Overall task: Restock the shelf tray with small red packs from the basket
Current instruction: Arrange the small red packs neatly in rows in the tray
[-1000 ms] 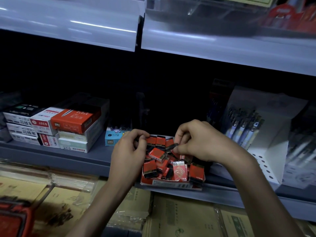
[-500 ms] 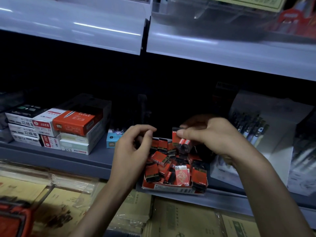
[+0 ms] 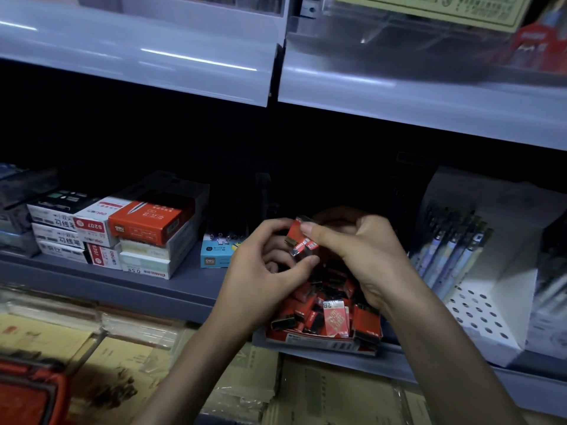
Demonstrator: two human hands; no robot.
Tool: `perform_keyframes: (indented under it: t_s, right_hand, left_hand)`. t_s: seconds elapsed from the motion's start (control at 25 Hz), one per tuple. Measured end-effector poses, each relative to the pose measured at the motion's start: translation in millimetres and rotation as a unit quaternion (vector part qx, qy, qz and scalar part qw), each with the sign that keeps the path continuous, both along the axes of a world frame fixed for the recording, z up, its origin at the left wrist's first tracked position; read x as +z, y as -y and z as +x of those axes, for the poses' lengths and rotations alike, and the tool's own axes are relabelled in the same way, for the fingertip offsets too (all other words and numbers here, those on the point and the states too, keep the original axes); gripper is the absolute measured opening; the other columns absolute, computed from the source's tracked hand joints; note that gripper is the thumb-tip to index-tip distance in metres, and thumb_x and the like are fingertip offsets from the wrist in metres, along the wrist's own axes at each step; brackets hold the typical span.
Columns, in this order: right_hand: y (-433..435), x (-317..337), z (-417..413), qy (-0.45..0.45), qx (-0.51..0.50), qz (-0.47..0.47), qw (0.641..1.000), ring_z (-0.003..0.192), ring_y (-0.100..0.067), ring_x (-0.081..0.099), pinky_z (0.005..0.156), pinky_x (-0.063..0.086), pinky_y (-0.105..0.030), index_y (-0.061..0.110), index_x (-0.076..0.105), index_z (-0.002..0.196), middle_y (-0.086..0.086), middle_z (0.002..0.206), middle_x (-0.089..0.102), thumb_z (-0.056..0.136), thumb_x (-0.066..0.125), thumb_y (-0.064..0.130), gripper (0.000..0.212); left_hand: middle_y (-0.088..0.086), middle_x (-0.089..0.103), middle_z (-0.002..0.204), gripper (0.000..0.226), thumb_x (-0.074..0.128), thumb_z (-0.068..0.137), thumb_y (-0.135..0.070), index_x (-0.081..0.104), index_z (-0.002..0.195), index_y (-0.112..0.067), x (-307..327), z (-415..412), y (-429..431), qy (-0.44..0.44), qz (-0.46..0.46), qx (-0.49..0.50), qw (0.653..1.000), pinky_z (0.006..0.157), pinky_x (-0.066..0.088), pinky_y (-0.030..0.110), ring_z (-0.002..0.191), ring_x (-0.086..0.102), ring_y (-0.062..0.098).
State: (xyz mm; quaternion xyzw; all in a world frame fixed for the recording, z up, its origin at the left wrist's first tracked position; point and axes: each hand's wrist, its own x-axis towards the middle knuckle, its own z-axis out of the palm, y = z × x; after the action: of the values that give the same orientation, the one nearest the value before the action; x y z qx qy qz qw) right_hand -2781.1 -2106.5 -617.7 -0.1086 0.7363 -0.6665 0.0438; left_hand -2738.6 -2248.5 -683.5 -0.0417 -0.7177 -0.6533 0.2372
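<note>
**Over the tray at 6 o'clock: packs in both hands, not yet set down**

Just above the tray (image 3: 319, 343), slightly toward 6 o'clock from the centre of the view, you hold a few small red packs (image 3: 302, 242) between both hands. Your left hand (image 3: 260, 271) comes in from 7 o'clock. Its fingers (image 3: 271, 225) are curled round the packs and the thumb presses at their lower edge. Your right hand (image 3: 365, 256) comes in from 5 o'clock, with thumb and forefinger pinching the top pack. Neither hand is spread or idle.

Below them the tray sits at the front lip of the shelf (image 3: 171, 289). It is already heaped with a loose pile of the same packs, lying every way, and a paler 2B pack (image 3: 336, 317) stands near the front. Restocking looks well along, and the tray may be close to full. What is left is to set these packs down and probably to tidy the heap.

At 8 o'clock, the blurred red shape in the corner is probably the basket (image 3: 27, 391). Its inside is out of sight, so you cannot tell how many packs remain. A pen display (image 3: 454, 250) stands at 3 o'clock and stacked boxes (image 3: 138, 228) at 9 o'clock.
</note>
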Motion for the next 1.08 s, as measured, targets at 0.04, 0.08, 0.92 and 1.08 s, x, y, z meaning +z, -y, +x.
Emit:
perform_keyframes:
  t_s: [0.04, 0.08, 0.92, 1.08]
  right_hand:
    - [-1.6, -0.2, -0.7, 0.015, 0.006, -0.012, 1.0, 0.076, -0.022, 0.076, 0.067, 0.062, -0.031, 0.005, 0.075, 0.094, -0.012, 0.084, 0.078, 0.08, 0.083, 0.009, 0.016]
    - [-4.4, 0.4, -1.4, 0.033, 0.013, -0.026, 0.999, 0.079, -0.022, 0.077, 0.068, 0.062, -0.031, 0.003, 0.074, 0.096, -0.012, 0.086, 0.079, 0.081, 0.082, 0.007, 0.018]
    - [-13.7, -27.0, -37.7, -0.074, -0.043, 0.358, 0.93, 0.079, -0.006, 0.065, 0.062, 0.047, -0.014, 0.031, 0.074, 0.094, 0.004, 0.091, 0.074, 0.087, 0.078, 0.037, 0.01]
    - [-19.3, -19.9, -37.2, -0.088, -0.034, 0.399, 0.912, 0.088, -0.015, 0.067, 0.072, 0.052, -0.025, 0.031, 0.075, 0.106, 0.002, 0.099, 0.074, 0.092, 0.071, 0.042, 0.019]
  left_hand:
    - [-0.005, 0.073, 0.082, 0.043, 0.084, 0.082, -0.005, 0.067, 0.119, -0.02, 1.4, 0.5, -0.4, 0.001, 0.009, -0.004, 1.0, 0.063, 0.053, 0.017, 0.068, 0.067, 0.004]
    - [-0.003, 0.074, 0.082, 0.043, 0.083, 0.082, -0.003, 0.068, 0.119, -0.019, 2.1, 1.0, -0.1, 0.0, 0.013, -0.005, 1.0, 0.064, 0.054, 0.017, 0.069, 0.068, 0.005]
    - [0.009, 0.078, 0.077, 0.017, 0.074, 0.089, -0.003, 0.074, 0.106, -0.006, -11.7, 5.5, 17.9, 0.031, 0.204, 0.07, 0.976, 0.059, 0.053, 0.013, 0.065, 0.072, 0.006]
    - [0.01, 0.079, 0.08, 0.018, 0.074, 0.089, -0.005, 0.074, 0.108, -0.006, -12.5, 6.3, 16.3, 0.036, 0.186, 0.07, 0.979, 0.06, 0.053, 0.013, 0.067, 0.073, 0.007]
